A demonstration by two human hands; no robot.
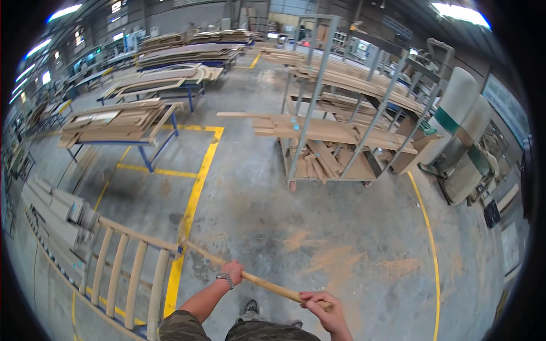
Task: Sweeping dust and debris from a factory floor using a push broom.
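Observation:
A long wooden pole [267,285] slants across in front of me, from upper left down to lower right. My left hand [231,271], with a metal watch at the wrist, is wrapped round its middle. Near the pole's close end, my right hand [325,310] grips it too. The far end reaches down by the yellow floor line and the corner of a roller conveyor [135,276]; what is fixed there, if anything, I cannot make out. Pale brown sawdust [335,256] lies on the concrete floor, right of the pole.
Grey boards [57,213] are stacked by the conveyor at the left. Ahead on the right stands a metal rack [324,102] loaded with planks. Blue-legged tables [145,156] bear timber on the left. Large pale dust bags [455,111] stand far right, beyond a yellow line [429,238].

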